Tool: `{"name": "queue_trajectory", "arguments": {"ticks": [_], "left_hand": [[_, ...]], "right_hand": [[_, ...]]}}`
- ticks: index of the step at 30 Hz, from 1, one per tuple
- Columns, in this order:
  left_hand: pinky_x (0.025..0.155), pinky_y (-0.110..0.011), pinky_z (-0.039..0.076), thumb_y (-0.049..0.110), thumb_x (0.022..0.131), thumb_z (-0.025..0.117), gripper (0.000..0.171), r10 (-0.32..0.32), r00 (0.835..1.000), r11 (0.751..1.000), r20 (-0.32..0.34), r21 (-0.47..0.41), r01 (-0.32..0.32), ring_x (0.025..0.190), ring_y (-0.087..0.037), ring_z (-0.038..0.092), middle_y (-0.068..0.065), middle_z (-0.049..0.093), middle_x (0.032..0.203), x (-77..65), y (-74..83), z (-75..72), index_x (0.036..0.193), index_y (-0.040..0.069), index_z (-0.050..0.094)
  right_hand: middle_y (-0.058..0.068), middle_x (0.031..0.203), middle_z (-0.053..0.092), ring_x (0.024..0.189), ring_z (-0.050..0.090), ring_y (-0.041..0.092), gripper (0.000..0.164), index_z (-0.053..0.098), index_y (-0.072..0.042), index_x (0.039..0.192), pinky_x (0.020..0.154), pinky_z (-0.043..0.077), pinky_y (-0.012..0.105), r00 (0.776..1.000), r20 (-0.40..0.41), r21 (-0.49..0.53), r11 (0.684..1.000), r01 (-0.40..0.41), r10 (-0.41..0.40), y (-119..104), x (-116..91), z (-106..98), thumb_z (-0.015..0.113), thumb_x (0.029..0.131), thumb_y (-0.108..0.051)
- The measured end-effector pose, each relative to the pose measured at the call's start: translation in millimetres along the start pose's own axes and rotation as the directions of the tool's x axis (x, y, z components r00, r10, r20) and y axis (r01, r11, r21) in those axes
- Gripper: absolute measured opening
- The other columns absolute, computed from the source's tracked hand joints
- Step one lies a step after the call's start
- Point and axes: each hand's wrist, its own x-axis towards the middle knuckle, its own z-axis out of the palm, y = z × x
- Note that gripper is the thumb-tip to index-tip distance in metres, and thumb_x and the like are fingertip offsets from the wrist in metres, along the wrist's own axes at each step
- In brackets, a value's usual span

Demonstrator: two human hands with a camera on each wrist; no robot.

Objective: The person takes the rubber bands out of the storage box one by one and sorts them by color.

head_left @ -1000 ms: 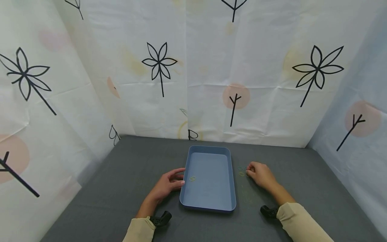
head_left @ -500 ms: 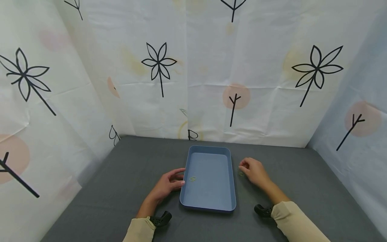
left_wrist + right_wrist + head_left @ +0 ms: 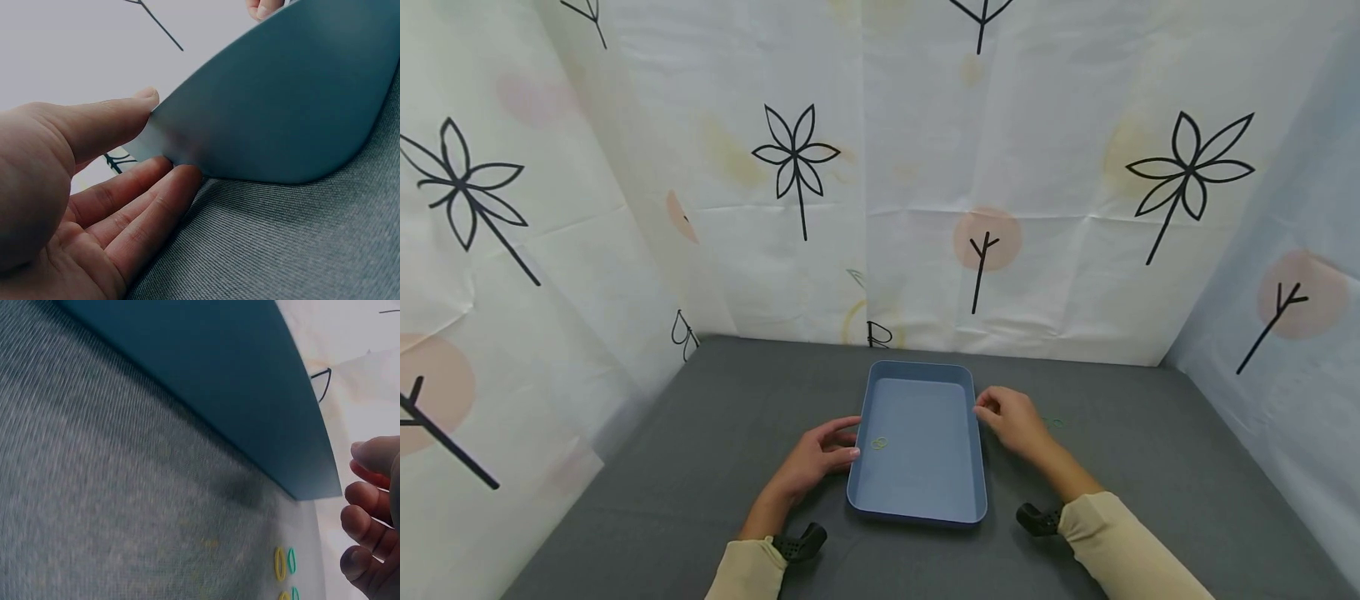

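A shallow blue tray lies on the grey cloth. Two thin yellow rubber bands lie inside it, toward its left side. Against the tray's left wall rests my left hand, thumb tip at the rim and fingers fairly straight along the outer side. My right hand hovers at the tray's right edge, thumb and forefinger tips brought together. I cannot tell whether a band is between them. In the right wrist view, a yellow rubber band and a green rubber band lie on the cloth below that hand.
Grey cloth covers the tabletop around the tray. Another bit of green band shows just right of the right hand. White printed sheets stand at the back and both sides. Each wrist wears a black camera mount.
My right hand has moved left from over the loose bands to the tray's right rim, uncovering green bands to its right. My left hand and the tray stay put.
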Motion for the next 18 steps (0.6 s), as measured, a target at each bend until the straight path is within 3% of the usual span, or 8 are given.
{"name": "queue_trajectory", "arguments": {"ticks": [18], "left_hand": [[0.088, -0.041, 0.053, 0.014, 0.092, 0.069, 0.057, 0.001, 1.0, 1.0, -0.003, 0.006, -0.001, 0.108, -0.03, 0.061, -0.024, 0.054, 0.13, 0.6, -1.9, 0.0, 0.144, 0.005, 0.046]], "right_hand": [[-0.005, 0.069, 0.052, 0.06, 0.046, 0.011, 0.006, 0.067, -0.008, 0.085, 0.056, 0.041, 0.031, 0.998, 0.057, -0.013, 1.0, 0.017, -0.016, -31.1, 5.5, 12.1, 0.071, 0.09, -0.01]]}}
